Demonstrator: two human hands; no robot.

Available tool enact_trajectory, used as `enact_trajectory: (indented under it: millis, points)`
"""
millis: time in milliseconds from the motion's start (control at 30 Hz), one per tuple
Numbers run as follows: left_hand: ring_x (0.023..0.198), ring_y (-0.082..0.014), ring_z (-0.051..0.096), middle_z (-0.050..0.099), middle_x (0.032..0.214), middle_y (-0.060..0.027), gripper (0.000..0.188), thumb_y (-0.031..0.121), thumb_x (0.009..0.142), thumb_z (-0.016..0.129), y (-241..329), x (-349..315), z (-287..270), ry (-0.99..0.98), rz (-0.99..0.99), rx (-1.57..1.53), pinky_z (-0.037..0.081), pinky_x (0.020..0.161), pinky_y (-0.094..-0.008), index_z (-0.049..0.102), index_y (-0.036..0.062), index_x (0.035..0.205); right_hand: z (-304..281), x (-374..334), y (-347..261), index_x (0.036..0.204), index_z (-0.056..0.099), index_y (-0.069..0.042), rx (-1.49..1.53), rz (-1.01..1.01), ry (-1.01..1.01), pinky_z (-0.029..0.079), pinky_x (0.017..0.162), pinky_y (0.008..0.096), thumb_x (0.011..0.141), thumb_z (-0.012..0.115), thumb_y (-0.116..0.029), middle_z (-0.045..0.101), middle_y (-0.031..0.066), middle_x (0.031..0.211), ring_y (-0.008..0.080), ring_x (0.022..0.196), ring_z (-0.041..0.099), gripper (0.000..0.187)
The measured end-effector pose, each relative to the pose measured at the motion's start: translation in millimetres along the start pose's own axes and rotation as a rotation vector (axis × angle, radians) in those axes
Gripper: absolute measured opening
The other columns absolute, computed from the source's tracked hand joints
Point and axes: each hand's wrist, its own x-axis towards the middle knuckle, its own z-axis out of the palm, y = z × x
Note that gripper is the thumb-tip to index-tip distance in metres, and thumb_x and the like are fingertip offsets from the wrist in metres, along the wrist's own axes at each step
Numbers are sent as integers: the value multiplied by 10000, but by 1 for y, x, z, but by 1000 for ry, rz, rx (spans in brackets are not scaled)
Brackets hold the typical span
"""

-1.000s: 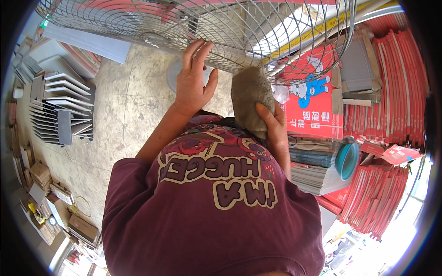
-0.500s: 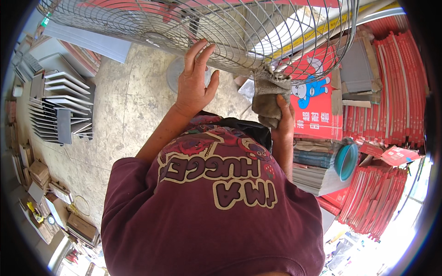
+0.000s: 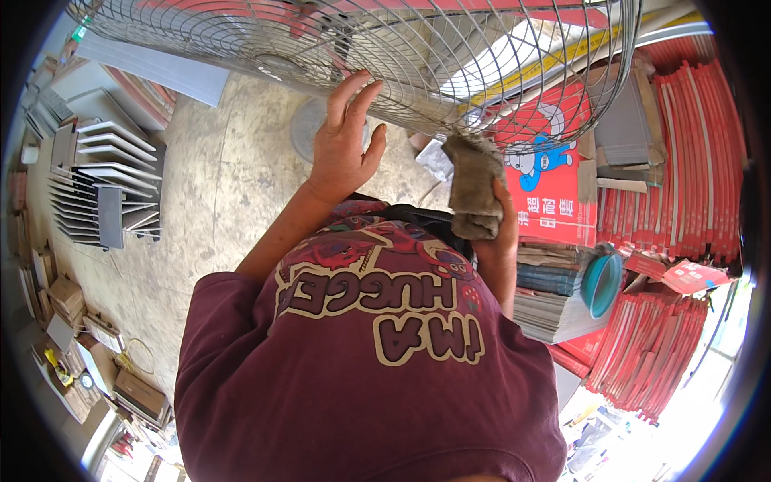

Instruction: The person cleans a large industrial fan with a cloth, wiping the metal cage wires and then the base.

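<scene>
Hands at a wire fan guard along the frame's top.
Left hand, fingers spread, braced the guard; right hand gripped a grey rag against its lower wires, right of centre.

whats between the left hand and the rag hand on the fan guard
In the head view, only bare wire fan guard runs between the left hand and the right hand holding the rag.

Shiny metal wire grille (rough, matt cloth).
</scene>
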Motion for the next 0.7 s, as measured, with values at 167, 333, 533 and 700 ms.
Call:
enact_trajectory:
  millis: [167,333,533,700]
  points:
    - [902,-192,541,355,1341,-93,548,-21,761,602,-2,0,0,7,-5,6,473,693,-287,461,73,1283,27,-25,-33,1247,445,11,55,-134,-88,517,806,374,900,515,-354,596,133,1119,234,964,612,508]
    - [928,-211,539,357,1351,-102,552,-24,753,611,1,0,-2,-3,-25,-12,471,701,-287,465,73,1277,59,-51,-51,1241,470,30,-42,-389,-95,499,862,378,881,535,-329,589,153,1154,254,990,609,512]
    - [987,-230,528,360,1354,-102,547,-16,753,620,2,0,-4,-9,-20,-1,476,706,-293,468,78,1270,59,-50,-56,1237,451,56,-111,-554,-157,502,857,408,826,575,-316,578,181,1138,293,960,613,568]
    - [975,-229,536,360,1352,-101,544,-15,753,619,2,0,-4,-20,-32,12,479,706,-294,472,84,1267,29,-52,-53,1261,370,88,-80,-671,-62,483,770,450,781,590,-406,547,251,1074,340,921,576,723]
